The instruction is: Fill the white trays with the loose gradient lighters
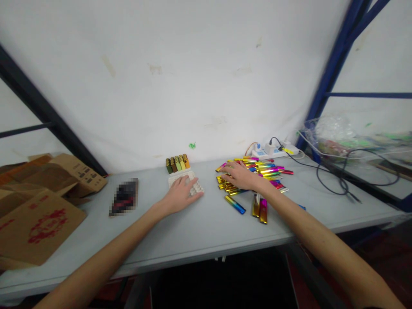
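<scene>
A white tray with round bumps [196, 187] lies on the grey table, and my left hand [179, 195] rests over it with fingers spread, holding nothing. Behind the tray stand short rows of small green, brown, yellow and orange cylinders [177, 164]. On the right is a pile of shiny multicoloured tubes [269, 171]. My right hand [238, 174] lies on the left part of this pile, fingers apart. Nearer the front edge are a single yellow-and-blue tube [234, 204] and a gold and red pair [260, 209].
Cardboard boxes [41, 223] fill the left end of the table [180, 240]. Beside them lies a dark, pixelated flat item [124, 197]. A white power strip [273, 151], black cables [334, 189] and clear plastic wrap [334, 133] sit at the back right, near a blue metal frame [334, 64].
</scene>
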`<state>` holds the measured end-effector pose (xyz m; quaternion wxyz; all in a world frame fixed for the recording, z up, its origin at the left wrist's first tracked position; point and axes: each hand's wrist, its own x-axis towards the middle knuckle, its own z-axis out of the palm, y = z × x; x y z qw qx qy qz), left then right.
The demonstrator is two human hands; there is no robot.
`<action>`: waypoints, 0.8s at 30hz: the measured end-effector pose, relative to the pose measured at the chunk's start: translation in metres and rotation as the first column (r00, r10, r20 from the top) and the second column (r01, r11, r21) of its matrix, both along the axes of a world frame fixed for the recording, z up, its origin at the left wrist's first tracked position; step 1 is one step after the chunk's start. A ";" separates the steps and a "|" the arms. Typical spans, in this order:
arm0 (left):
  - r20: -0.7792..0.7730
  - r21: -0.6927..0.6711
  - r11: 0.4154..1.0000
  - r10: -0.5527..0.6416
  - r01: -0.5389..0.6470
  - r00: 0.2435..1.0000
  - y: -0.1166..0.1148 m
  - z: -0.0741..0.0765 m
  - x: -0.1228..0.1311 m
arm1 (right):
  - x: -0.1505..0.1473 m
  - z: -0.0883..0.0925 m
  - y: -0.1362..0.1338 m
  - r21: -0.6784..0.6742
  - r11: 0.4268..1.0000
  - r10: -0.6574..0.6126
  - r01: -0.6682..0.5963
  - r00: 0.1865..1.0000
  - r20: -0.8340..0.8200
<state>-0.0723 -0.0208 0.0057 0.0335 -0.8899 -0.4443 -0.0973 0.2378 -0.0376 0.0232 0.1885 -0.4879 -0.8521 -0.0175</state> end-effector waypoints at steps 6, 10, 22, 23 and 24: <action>0.016 0.003 0.982 -0.189 0.189 0.982 -0.003 0.008 0.015 | 0.010 0.016 -0.003 -0.001 0.999 -0.053 0.053 0.998 0.035; 0.045 -0.002 0.976 -0.218 0.219 0.975 0.010 0.012 0.028 | 0.008 0.020 -0.007 -0.038 0.996 -0.074 0.076 0.995 0.060; 0.071 0.010 0.980 -0.197 0.197 0.978 0.008 0.008 0.034 | 0.082 -0.006 0.026 -0.148 0.882 -0.435 0.448 0.893 0.112; 0.068 0.007 0.981 -0.196 0.196 0.978 0.007 0.008 0.033 | 0.088 -0.007 0.029 -0.128 0.888 -0.430 0.442 0.896 0.111; 0.068 0.001 0.981 -0.192 0.192 0.979 0.006 0.008 0.033 | 0.091 -0.007 0.031 -0.111 0.898 -0.415 0.427 0.903 0.114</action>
